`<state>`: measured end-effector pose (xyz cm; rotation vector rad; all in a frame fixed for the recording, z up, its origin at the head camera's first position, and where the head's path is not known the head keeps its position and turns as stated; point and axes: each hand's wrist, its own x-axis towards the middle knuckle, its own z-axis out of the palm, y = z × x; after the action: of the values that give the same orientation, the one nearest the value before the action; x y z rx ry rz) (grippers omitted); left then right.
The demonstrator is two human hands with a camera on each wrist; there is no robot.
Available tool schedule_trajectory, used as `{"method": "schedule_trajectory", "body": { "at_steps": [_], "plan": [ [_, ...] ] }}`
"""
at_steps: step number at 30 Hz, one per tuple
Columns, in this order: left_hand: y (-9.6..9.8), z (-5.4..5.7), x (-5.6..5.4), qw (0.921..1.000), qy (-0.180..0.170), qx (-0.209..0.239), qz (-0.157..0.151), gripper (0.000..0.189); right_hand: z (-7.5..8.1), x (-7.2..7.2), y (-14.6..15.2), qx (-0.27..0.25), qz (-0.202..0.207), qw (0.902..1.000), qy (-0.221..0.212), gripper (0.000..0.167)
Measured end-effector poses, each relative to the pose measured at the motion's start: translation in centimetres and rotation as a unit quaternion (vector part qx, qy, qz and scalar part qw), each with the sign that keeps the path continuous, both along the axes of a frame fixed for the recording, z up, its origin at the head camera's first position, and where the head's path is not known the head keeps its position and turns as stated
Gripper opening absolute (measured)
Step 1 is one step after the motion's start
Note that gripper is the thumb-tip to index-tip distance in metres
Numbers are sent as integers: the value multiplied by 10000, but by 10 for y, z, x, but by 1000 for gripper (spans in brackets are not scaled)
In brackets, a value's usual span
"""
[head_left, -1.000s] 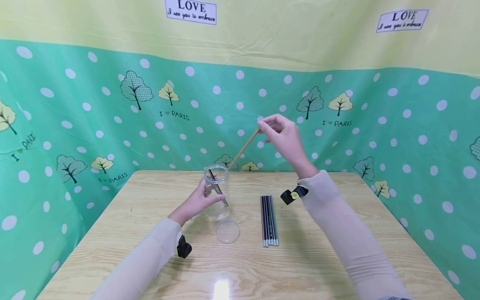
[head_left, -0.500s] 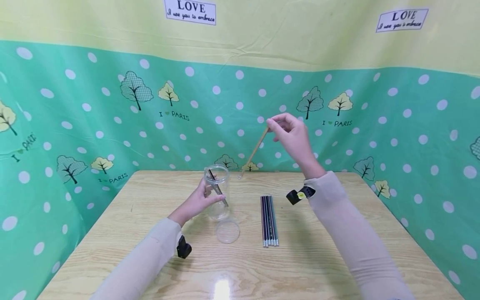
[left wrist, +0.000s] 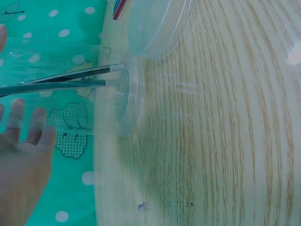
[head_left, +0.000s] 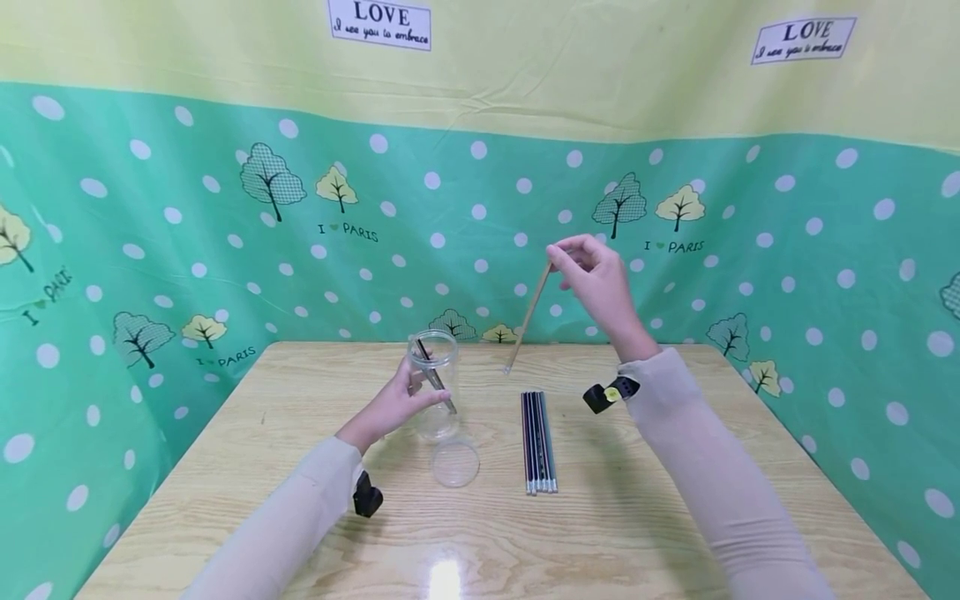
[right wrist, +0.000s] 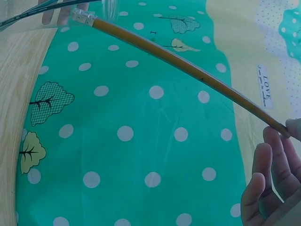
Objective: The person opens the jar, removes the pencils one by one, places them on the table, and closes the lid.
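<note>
- Right hand (head_left: 600,279): raised above the far part of the table (head_left: 615,542), fingertips pinching one end of a yellow pencil (right wrist: 181,65).
- Yellow pencil: clear of the table, long axis slanting from the right hand down to the left, its eraser end lowest.
- Left hand (head_left: 396,404): fingers wrapped about the clear jar (head_left: 452,372), which stands upright, mouth uncovered.
- Governing relation: the jar mouth lies left of the yellow pencil's lower end and is apart from it in the head view. The right hand is higher and further right than the jar. Difference in depth between pencil end and mouth cannot be told.
- Jar contents: two dark pencils (left wrist: 70,85), leaning, eraser ends down by the base.
- Right of the jar: a row of pencils (head_left: 537,442) lies side by side, long axes running near to far, eraser ends near. The right hand is the nearer to this row's far end in the head view.
- Clear lid (head_left: 456,463): flat on the table, just on the near side of the jar.
</note>
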<state>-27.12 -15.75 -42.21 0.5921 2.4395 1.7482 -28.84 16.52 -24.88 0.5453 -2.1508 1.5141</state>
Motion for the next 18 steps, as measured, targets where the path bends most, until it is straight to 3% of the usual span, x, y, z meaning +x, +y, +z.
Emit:
{"method": "schedule_trajectory", "body": {
  "at_steps": [18],
  "plan": [
    [2, 2, 2, 10000, -13, -53, 81, 94, -30, -15, 21, 377, -112, 9967, -706, 43]
  ]
}}
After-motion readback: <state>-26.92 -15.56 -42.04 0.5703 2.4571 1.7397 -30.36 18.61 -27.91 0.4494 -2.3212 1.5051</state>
